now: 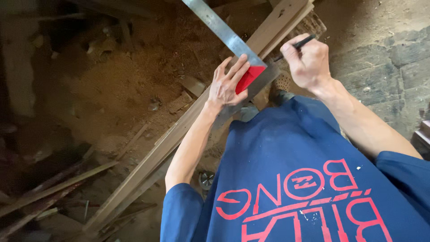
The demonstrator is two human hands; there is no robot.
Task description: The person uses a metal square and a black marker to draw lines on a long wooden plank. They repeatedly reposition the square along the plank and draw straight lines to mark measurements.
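Note:
My left hand point(229, 83) presses flat on a metal square point(224, 32) with a red corner piece point(249, 77), holding it across a long wooden plank point(152, 161). The plank runs diagonally from lower left to upper right. My right hand point(307, 60) grips a dark pencil point(296, 46) with its tip at the edge of the square's blade, on the plank.
Sawdust point(112, 85) covers the floor to the left, with wood offcuts point(181, 101) and thin strips point(53, 188) lying about. Grey stone paving point(394, 58) lies to the right. A small round metal object point(206, 178) sits near the plank. My blue shirt point(295, 179) fills the lower frame.

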